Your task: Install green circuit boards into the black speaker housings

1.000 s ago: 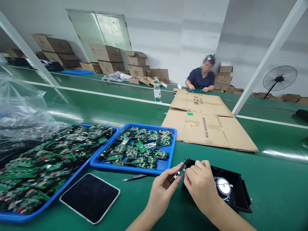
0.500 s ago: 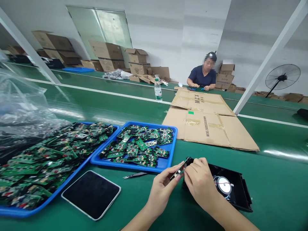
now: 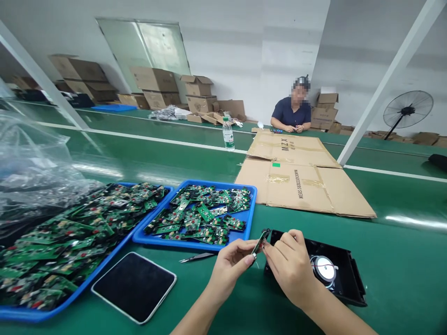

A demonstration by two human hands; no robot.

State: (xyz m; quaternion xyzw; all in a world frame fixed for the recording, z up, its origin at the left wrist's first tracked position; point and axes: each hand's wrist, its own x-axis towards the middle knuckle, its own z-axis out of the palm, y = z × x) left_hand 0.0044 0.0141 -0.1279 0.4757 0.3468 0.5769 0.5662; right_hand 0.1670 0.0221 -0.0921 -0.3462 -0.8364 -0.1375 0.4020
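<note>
My left hand [image 3: 230,266] pinches a small green circuit board [image 3: 259,242] by its lower end, tilted on edge. My right hand [image 3: 290,266] meets it from the right, fingertips closed on the board's upper part. Both hands hover over the left end of a black plastic housing [image 3: 344,279] that lies on the green belt and has a round silver speaker [image 3: 323,268] in it. Just left of my hands lie metal tweezers [image 3: 195,257].
Two blue trays, a small one [image 3: 240,237] and a big one [image 3: 52,311], hold several green boards. A black phone [image 3: 134,286] lies in front of them. Flattened cardboard [image 3: 303,186], a water bottle [image 3: 228,134], a clear bag [image 3: 31,163], a seated person [image 3: 291,114], a fan [image 3: 407,109].
My hands have turned the board more on edge and drawn it slightly left and toward me. The camera has shifted a little.
</note>
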